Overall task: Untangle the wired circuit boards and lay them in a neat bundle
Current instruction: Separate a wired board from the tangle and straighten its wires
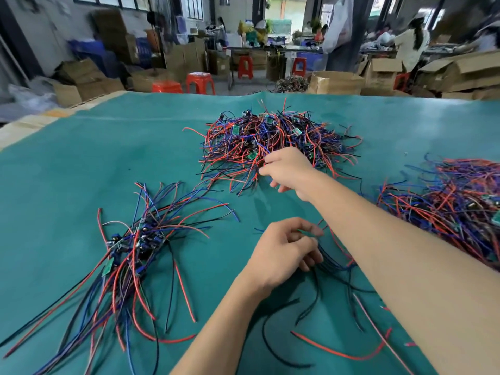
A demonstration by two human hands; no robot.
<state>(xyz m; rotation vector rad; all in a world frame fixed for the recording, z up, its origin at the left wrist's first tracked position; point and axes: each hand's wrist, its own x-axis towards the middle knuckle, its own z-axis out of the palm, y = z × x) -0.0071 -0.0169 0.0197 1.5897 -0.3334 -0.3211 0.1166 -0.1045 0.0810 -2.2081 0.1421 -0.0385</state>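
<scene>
The left hand curls its fingers round a few loose wires on the green mat; the right hand pinches into the tangled pile beyond, with the sorted bundle left of both

Assembly workshop: cardboard boxes, red stools, workers at benches.

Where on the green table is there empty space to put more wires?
The green mat is bare at far left, beyond the laid bundle and left of the tangled pile. It's crowded on the right, around another pile.
</scene>
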